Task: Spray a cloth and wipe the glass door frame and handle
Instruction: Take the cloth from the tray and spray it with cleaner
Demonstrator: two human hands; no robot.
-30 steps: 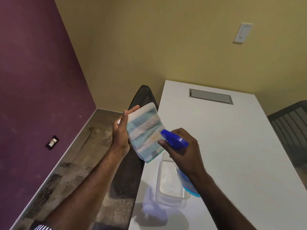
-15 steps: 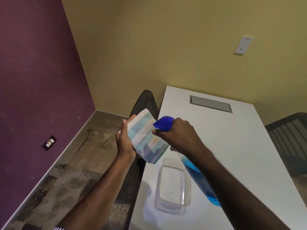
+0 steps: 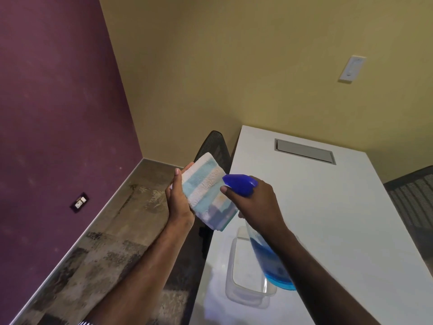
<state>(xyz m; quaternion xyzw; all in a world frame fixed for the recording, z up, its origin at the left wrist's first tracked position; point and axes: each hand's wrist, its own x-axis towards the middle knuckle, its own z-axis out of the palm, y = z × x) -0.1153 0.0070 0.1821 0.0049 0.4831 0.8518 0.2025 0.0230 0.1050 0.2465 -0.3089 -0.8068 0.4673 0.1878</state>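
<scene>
- The left hand [image 3: 179, 202] has its fingers closed around a folded blue-and-white striped terry cloth [image 3: 208, 195], held up over the edge of the white table [image 3: 328, 207]
- The right hand [image 3: 255, 202] is wrapped around a blue-headed spray bottle of blue liquid [image 3: 269, 259], nozzle almost touching the cloth
- Judged stage: spraying; no glass door in view, so all wiping remains

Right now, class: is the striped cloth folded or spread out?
Folded. The striped cloth sits as a thick, compact pad in the left hand, with stacked layer edges showing at its lower corner.
</scene>
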